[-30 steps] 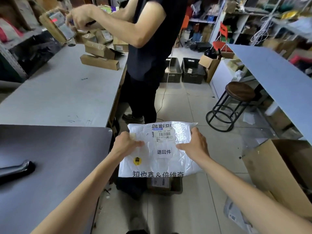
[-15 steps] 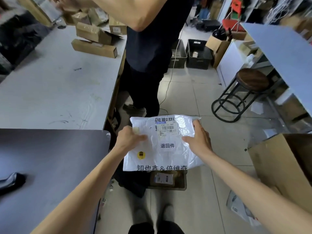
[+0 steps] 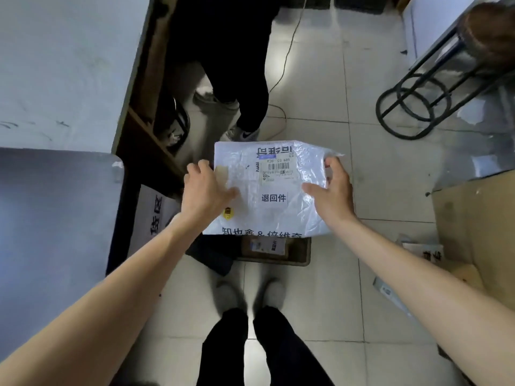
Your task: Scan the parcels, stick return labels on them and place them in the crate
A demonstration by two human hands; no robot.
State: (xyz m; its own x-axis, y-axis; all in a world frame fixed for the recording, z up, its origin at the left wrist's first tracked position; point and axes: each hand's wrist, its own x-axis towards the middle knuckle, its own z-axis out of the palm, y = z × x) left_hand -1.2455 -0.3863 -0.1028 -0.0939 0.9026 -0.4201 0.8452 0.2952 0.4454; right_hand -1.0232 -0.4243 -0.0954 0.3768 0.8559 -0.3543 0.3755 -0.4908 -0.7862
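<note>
The left grip (image 3: 204,190) and the right grip (image 3: 331,195) each clasp a side edge of the white parcel (image 3: 250,174), thumbs on top and fingertips hidden beneath. It hangs above the floor, roughly level and face up, its long axis running from hand to hand. The return label (image 3: 274,197) reads towards the holder, the print along the near edge is cut off, and the parcel hides most of the brown crate (image 3: 302,253) below.

1 parcel (image 3: 273,190), 2 hands (left hand (image 3: 202,195), right hand (image 3: 333,197)), 1 crate (image 3: 302,253) w/ 1 small box (image 3: 264,245), 1 stool (image 3: 412,107), 1 carton (image 3: 473,232), 2 tables (pale table (image 3: 61,65), dark table (image 3: 55,218)).
</note>
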